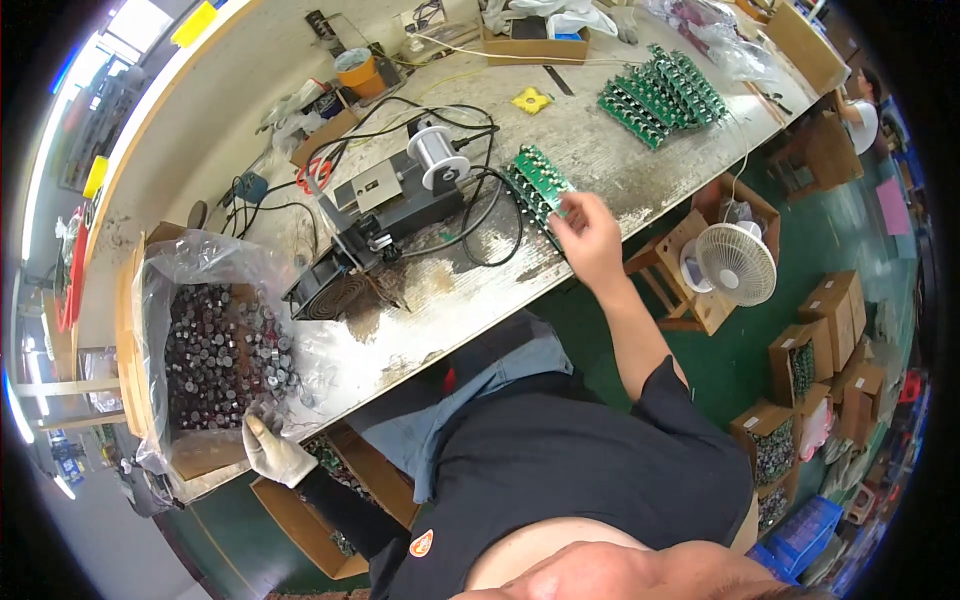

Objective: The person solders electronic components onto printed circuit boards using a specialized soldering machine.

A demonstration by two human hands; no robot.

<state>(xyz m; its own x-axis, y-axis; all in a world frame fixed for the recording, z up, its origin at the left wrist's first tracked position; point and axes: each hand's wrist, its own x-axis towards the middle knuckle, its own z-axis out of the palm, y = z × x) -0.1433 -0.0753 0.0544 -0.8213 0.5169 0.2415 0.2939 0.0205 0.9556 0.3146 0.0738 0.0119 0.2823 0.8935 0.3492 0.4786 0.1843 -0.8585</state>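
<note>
My right hand [592, 238] is bare and pinches the near end of a green circuit board [541, 176] lying at the bench's front edge. Small parts stand in rows along that board. On the left, my left hand [277, 450] wears a whitish glove with greyish fingertips. It is at the near corner of a plastic-lined cardboard box [205, 462] full of small round dark components [215, 350]. The glove's fingers are drawn together; whatever is between them is too small to make out.
Between my hands stands a dark machine [400, 200] with a white spool [437, 157] and loose black cables. Stacked green boards [665, 95] lie at the far right, near a yellow piece [531, 100]. A white fan [735, 263] sits on a wooden stool. Cartons fill the floor at right.
</note>
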